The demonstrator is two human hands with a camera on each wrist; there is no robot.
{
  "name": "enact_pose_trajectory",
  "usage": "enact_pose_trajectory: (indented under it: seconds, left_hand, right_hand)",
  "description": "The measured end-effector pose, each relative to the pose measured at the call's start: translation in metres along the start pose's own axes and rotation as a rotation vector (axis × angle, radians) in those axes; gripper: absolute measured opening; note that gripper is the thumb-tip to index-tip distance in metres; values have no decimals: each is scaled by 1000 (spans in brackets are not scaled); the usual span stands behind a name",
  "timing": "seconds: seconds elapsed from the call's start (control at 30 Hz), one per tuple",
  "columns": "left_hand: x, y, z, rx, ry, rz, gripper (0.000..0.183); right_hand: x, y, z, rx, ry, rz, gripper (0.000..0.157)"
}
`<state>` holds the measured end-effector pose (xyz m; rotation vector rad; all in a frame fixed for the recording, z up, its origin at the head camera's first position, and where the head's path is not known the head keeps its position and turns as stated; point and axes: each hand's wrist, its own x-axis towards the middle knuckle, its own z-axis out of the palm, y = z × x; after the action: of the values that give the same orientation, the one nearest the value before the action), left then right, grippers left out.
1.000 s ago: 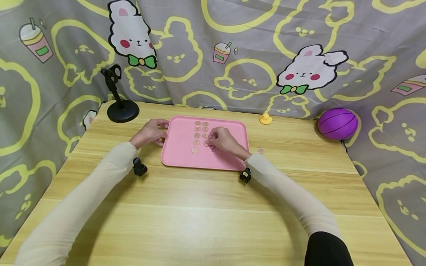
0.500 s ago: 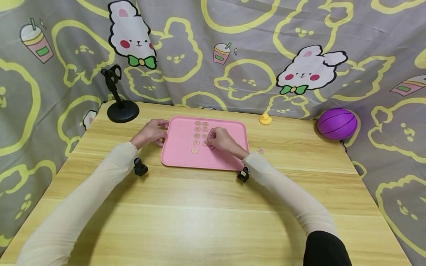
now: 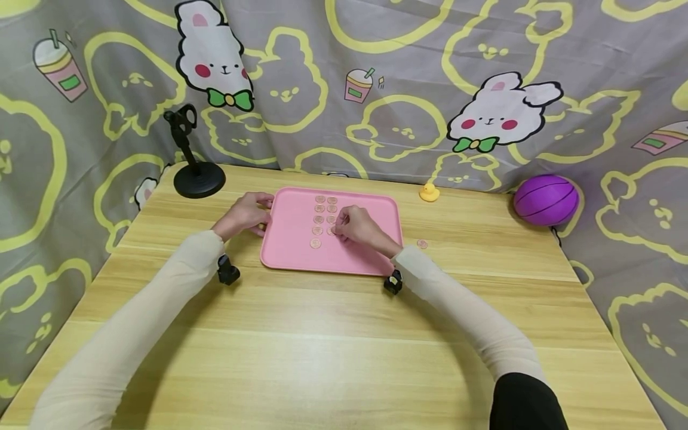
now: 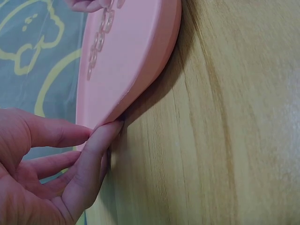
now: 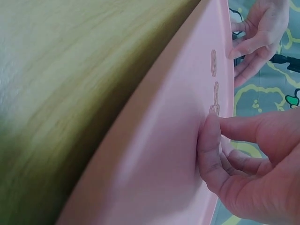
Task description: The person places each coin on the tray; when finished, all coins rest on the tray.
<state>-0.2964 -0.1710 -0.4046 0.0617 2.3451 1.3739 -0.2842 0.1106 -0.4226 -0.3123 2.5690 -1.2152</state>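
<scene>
A pink rectangular tray (image 3: 290,254) lies on the wooden table. On it several copper-coloured coins (image 3: 318,219) form two columns, the left one reaching nearer the front. My left hand (image 3: 245,213) holds the tray's left rim; in the left wrist view, thumb and finger of this left hand (image 4: 61,164) meet at the edge. Over the tray, my right hand (image 3: 359,226) pinches a coin (image 3: 331,231) at the front of the right column, its fingertips partly hiding it. In the right wrist view the right hand's fingertips (image 5: 213,123) are right at the tray surface, close to the other coins.
One more coin (image 3: 422,243) lies on the table right of the tray. Behind stand a yellow rubber duck (image 3: 429,192), a purple ball (image 3: 546,200) at the right and a black stand (image 3: 199,178) at the left. A patterned curtain (image 3: 398,71) encloses the table's back and sides.
The coin at my right fingertips has shifted slightly left, more in line with the right column. My left hand and the tray have stayed in place.
</scene>
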Motion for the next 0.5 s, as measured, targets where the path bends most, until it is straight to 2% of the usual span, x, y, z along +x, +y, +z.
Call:
enact_pose_trajectory:
  seconds: [0.5]
  left_hand:
    - [3, -2, 0, 20, 5, -2, 73]
  right_hand:
    - [0, 2, -2, 11, -11, -7, 7]
